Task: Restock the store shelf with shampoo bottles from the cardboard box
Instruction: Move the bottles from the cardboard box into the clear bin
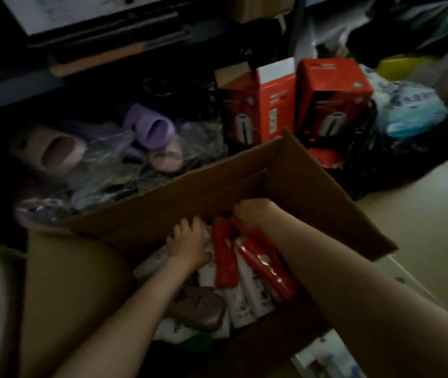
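cardboard box [67,268] open, flaps up, light dim. red shampoo bottles [224,257] lie atop white bottles [244,296] inside. right hand [253,214] curls round the red bottles' top ends. left hand [187,238] lies on the white bottles, grip unclear. advice: take a firm hold near the caps and lift straight up, clear of the far flap.

right hand [253,214]: fingertips hidden behind red plastic shampoo bottles [224,257]
left hand [187,238]: grip blurred, unclear
red cardboard cartons [258,110]: print unreadable
dark shelf [108,36], upper left: cut off
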Demonstrator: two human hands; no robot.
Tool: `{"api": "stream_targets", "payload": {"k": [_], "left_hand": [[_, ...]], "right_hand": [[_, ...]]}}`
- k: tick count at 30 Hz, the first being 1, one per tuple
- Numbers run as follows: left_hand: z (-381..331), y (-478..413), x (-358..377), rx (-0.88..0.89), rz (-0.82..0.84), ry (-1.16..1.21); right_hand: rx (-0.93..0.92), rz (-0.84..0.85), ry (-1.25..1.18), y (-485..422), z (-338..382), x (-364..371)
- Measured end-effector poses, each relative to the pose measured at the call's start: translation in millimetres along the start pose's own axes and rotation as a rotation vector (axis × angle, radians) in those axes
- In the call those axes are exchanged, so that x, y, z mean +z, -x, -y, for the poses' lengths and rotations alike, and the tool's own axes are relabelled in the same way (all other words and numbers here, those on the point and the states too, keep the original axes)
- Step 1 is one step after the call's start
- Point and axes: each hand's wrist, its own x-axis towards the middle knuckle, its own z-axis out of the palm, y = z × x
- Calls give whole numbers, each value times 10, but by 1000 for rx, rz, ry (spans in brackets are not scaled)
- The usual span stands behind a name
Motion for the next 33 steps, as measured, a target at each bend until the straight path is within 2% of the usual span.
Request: {"api": "stream_targets", "payload": {"k": [3,4,8,13,15,18,20,22,25,27,30,33], "left_hand": [[179,-146,237,-16,78,-48],[213,-192,319,-13,73,-37],[203,-339,508,-35,-32,139],[258,-438,462,-41,-14,-7],[296,-411,502,-5,11,21],[332,-316,542,61,70,87],[284,-223,486,124,113,78],[136,-109,343,192,124,89],[-273,111,-82,268,58,305],[-604,285,-434,292,-38,488],[-1117,593,-896,329,-140,671],[-1629,905,-1152,388,-145,789]], "right_hand": [[-12,160,19,-132,-44,382],[37,213,26,-100,-60,516],[247,16,-235,-23,-76,982],[398,146,-423,-89,8,829],[445,165,-465,-126,13,860],[519,212,-703,-62,-108,998],[500,221,-776,57,-199,971],[455,228,-719,166,-258,823],[328,241,-616,361,-294,370],[218,148,-555,595,-323,26],[205,-171,-564,1116,-466,-317],[313,-481,-953,1780,-736,-368]]}}
